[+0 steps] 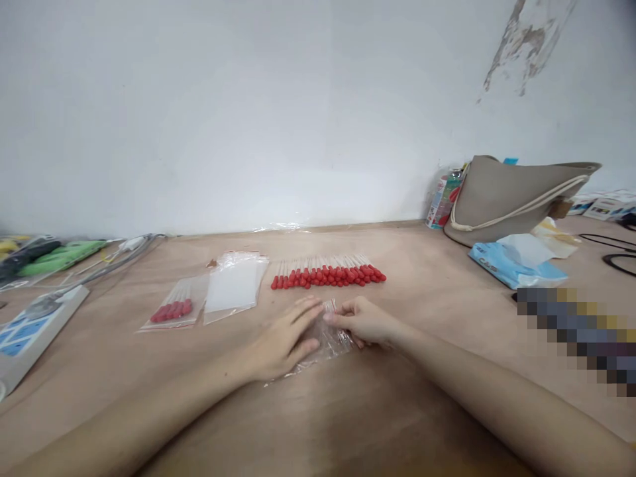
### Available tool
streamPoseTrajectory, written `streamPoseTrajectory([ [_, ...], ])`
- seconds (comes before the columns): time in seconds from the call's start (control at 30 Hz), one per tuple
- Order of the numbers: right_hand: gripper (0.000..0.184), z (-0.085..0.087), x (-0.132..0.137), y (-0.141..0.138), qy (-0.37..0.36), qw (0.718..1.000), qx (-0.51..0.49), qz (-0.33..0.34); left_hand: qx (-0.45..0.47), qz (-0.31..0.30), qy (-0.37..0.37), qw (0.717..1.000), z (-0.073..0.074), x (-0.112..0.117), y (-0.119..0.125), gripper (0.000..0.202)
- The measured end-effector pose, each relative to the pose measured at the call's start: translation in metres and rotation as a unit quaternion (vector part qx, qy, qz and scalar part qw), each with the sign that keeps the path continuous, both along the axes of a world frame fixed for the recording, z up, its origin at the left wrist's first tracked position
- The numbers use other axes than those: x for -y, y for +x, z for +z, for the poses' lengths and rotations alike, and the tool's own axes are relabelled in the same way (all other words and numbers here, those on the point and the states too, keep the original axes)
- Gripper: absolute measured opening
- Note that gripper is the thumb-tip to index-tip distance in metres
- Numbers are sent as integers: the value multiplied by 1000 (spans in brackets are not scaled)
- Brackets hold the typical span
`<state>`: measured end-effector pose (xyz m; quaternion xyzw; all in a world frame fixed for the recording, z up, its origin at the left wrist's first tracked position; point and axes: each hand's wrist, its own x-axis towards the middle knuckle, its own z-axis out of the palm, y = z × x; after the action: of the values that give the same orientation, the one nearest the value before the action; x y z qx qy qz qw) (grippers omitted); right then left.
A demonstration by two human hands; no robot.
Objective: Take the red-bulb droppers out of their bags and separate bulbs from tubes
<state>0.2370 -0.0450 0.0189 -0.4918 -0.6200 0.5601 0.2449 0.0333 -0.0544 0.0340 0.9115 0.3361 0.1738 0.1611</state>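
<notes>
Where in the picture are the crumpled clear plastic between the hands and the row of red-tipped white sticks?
Crumpled clear plastic (328,340): head view, on its wrinkled middle.
Row of red-tipped white sticks (328,274): head view, on red tips mid-row.

there are two hands, one left hand (285,343) and one right hand (368,322), with one crinkled clear bag (325,343). one small pouch (197,297) holds about five bagged sticks (172,310). one stack of bags (232,289) hides its number. loose red-tipped sticks (330,275) run to dozens, overlapping too much to count exactly. also: one power strip (30,341), one grey bag (517,199), one bottle (439,204), one blue pack (489,260).
</notes>
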Motion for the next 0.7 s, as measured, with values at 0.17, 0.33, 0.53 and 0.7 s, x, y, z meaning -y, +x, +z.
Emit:
streamPoseTrajectory([
  [0.17,16,1,-1,-6,-22,1000,2,5,-128,-84,-31,988,-7,9,-10,64],
  [0.33,30,-5,-1,1,125,980,124,-92,-156,-121,-35,980,0,4,-12,55],
  [0.53,27,2,11,10,467,867,167,41,-84,-85,-52,992,-2,11,-13,39],
  [0.7,54,-8,7,18,440,835,232,236,92,47,-68,992,-8,6,-14,33],
])
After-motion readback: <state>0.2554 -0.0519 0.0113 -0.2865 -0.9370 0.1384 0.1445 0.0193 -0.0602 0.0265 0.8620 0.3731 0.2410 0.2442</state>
